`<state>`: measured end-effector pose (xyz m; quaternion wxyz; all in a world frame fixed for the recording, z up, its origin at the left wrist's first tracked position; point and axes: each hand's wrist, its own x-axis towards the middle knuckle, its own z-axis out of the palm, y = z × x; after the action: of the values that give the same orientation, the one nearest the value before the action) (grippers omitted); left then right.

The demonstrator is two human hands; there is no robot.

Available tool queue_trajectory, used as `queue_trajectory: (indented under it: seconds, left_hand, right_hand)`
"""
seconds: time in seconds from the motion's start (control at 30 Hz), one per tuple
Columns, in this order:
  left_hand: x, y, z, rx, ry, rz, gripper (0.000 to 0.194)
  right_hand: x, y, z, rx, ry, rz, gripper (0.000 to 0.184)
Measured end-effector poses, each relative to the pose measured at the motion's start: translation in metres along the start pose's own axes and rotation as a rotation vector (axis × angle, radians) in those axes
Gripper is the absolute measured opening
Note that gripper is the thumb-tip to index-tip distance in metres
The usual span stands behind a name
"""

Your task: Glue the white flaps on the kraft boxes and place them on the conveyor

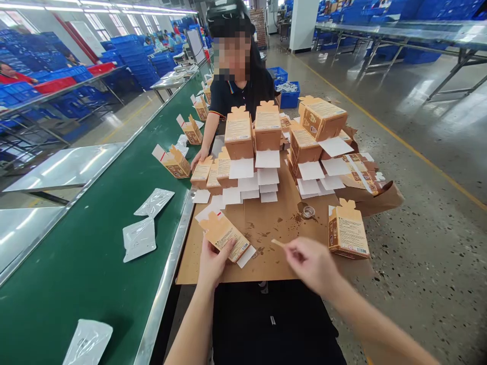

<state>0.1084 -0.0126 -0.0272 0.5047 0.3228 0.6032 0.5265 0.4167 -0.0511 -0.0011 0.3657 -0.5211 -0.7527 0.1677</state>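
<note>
My left hand [212,261] grips a tan printed carton [229,237], thumb across its printed face. White flaps stick out at both ends of this carton, and it is tilted over the brown cardboard-topped work surface [274,263]. To the right, my right hand [310,263] pinches a small pale flat stick [278,243], its tip pointing left toward the carton and apart from it. Beyond that stick lies a small round clear dish [308,212] with brown specks and smears around it. One upright carton [348,230] stands near my right hand.
Stacked cartons [239,133] with white flaps fill the far side of the surface. A green conveyor belt [95,258] runs along the left, carrying silver pouches [140,238] and open cartons [173,161]. Opposite me, a co-worker [238,86] reaches a hand toward the cartons.
</note>
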Motion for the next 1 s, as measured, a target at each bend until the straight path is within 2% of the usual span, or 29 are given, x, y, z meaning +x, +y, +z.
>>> queue_trajectory:
  seconds: [0.07,0.13,0.17,0.23,0.3,0.4,0.5,0.63,0.7,0.8,0.9,1.0]
  left_hand:
    - [-0.001,0.0,-0.001,0.009,-0.009,0.017,0.091]
    - [-0.001,-0.001,-0.004,0.033,-0.025,0.041,0.089]
    - [-0.001,-0.001,-0.005,0.046,-0.034,0.048,0.088]
    - [-0.001,-0.003,-0.006,0.062,-0.044,0.05,0.086]
    - [-0.001,-0.005,-0.007,0.065,-0.047,0.058,0.085]
    - [-0.008,-0.011,-0.004,0.113,-0.051,0.121,0.087]
    - [-0.022,-0.02,0.0,0.242,-0.016,0.234,0.09]
    - [-0.041,-0.026,0.007,0.346,0.035,0.306,0.079]
    - [-0.046,-0.026,0.012,0.338,0.039,0.304,0.074]
    - [-0.046,-0.023,0.014,0.309,0.051,0.295,0.073]
    - [-0.037,-0.015,0.0,0.298,0.13,0.301,0.075]
    - [-0.019,0.0,-0.041,0.369,0.313,0.319,0.08]
  right_hand:
    - [-0.018,-0.019,0.048,0.046,-0.015,-0.052,0.031]
    - [-0.023,-0.031,0.086,0.063,-0.012,-0.069,0.033]
    - [-0.022,-0.033,0.1,0.067,-0.01,-0.072,0.035]
    - [-0.018,-0.032,0.112,0.072,-0.005,-0.07,0.036]
    - [-0.014,-0.028,0.11,0.081,0.013,-0.066,0.035]
    - [-0.017,-0.021,0.09,0.102,0.067,-0.048,0.033]
    - [-0.03,-0.02,0.065,0.127,0.132,-0.005,0.032]
    - [-0.053,-0.026,0.038,0.152,0.193,0.075,0.032]
    - [-0.059,-0.031,0.029,0.161,0.192,0.128,0.031]
    - [-0.061,-0.04,0.024,0.161,0.12,0.2,0.033]
    - [-0.06,-0.043,0.026,0.158,0.065,0.222,0.035]
    - [-0.067,-0.038,0.03,0.201,0.115,0.244,0.035]
